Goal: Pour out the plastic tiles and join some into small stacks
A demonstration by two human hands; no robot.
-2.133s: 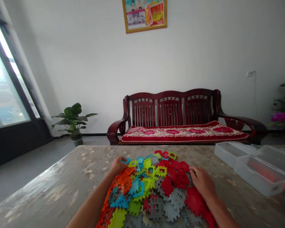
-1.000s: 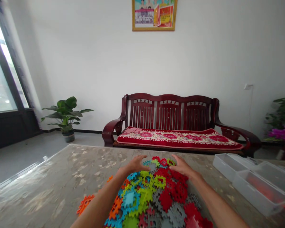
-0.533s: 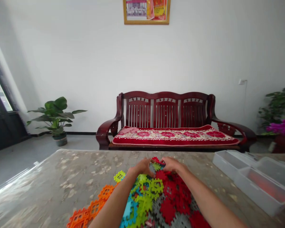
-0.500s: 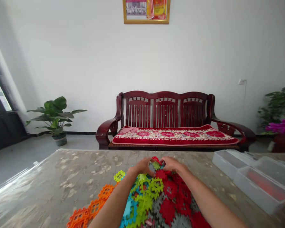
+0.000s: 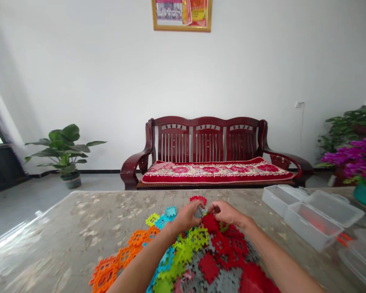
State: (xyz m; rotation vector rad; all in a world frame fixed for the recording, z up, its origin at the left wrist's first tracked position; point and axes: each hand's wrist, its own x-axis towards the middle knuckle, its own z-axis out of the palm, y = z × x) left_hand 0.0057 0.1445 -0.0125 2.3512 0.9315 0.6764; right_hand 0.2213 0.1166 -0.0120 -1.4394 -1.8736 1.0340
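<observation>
My left hand is closed, thumb and fingers pinching a grey toothed plastic tile over the far end of a heap. Just right of it, my right hand has its fingers curled in a pinch near that tile's edge; what they grip is hidden. Below the right hand lie red tiles. A lone red tile sits beyond the hands. Lime-green tiles, blue tiles and orange tiles spread leftward, partly behind my left forearm.
On the right of the patterned tabletop stand clear plastic boxes with open lids, and purple flowers in a teal pot. A wooden bench with a red floral cover is beyond the table. A potted plant stands on the floor at left.
The view has turned slightly right. A green piece seen between my hands no longer shows there; a grey tile is now in my left hand. My right fingers have curled in more.
</observation>
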